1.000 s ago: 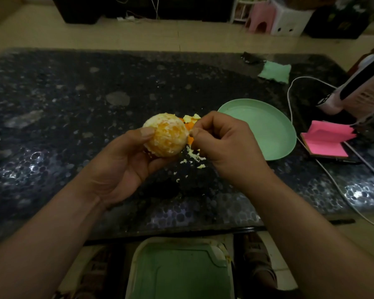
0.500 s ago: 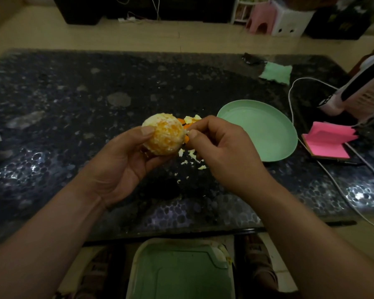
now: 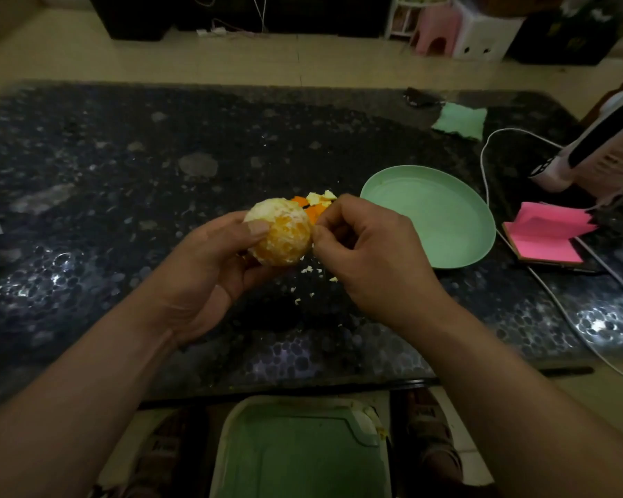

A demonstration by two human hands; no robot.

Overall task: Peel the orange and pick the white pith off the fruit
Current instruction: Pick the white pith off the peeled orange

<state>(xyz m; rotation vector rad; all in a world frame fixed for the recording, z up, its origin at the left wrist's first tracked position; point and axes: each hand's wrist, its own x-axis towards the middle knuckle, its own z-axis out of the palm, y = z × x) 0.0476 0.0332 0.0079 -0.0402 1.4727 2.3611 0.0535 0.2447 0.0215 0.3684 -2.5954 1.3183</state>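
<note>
The peeled orange (image 3: 280, 232) shows orange flesh with patches of white pith. My left hand (image 3: 209, 267) grips it from the left and below, thumb across its front, above the dark table (image 3: 123, 174). My right hand (image 3: 367, 257) sits against the fruit's right side, thumb and forefinger pinched together at its surface; whether a bit of pith is between them I cannot make out. Orange peel pieces (image 3: 315, 204) lie on the table just behind the fruit. Small white pith scraps (image 3: 308, 271) are scattered under the hands.
A light green plate (image 3: 432, 217) stands right of the hands. Pink sticky notes (image 3: 547, 233), a white cable (image 3: 490, 195) and a white-and-black device (image 3: 590, 152) lie further right. A green cloth (image 3: 459, 120) is at the back. A green bin (image 3: 299, 451) sits below the table's near edge.
Both hands have stayed in place with the orange. My right fingers have shifted slightly lower along the fruit's right side.
</note>
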